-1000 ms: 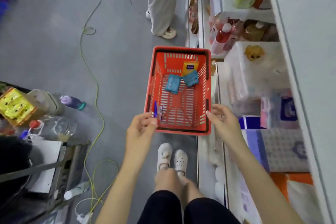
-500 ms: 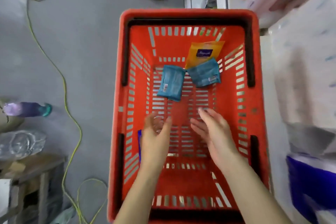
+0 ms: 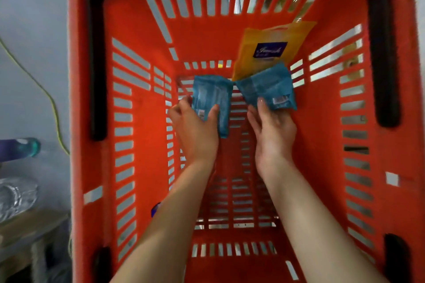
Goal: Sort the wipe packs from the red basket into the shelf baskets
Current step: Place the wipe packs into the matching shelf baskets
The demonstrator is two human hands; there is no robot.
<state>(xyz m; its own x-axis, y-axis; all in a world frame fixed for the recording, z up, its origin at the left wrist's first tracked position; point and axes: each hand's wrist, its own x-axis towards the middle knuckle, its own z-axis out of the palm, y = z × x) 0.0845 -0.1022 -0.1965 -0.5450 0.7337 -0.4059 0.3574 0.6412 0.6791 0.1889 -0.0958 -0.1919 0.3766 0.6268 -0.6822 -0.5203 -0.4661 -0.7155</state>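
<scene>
Two blue wipe packs lay low inside the red basket [image 3: 230, 37], near its slotted floor. The left blue wipe pack [image 3: 212, 96] was gripped by the left hand [image 3: 195, 131], thumb across its face and fingers [image 3: 181, 104] curled round its left edge. The right blue wipe pack [image 3: 269, 85] was pinched at its near corner by the right hand [image 3: 273, 135], thumb on top; the fingers beneath it were hidden. The two packs met corner to corner. Behind the right one, a yellow pack [image 3: 271, 43] leaned against the far wall, its lower edge tucked under the blue pack.

The basket filled most of the view, its walls cut with rows of slots. Black handles [image 3: 386, 64] lay folded along its rim. A small blue thing [image 3: 155, 209] showed by the left forearm, too hidden to identify.

To the left lay a grey floor [image 3: 30, 53], crossed by a yellow-green cable [image 3: 46, 94]. A purple bottle [image 3: 16, 148] with a teal end lay on its side there, and a clear plastic bottle [image 3: 16, 195] sat nearer, above a low bench [image 3: 27, 232] at the lower left corner.

The yellow pack bore a dark blue label with white script, too blurred to read. The right blue pack showed a white barcode patch near the thumb, and the left one had a small pale label by its lower edge; no writing on either could be read.
</scene>
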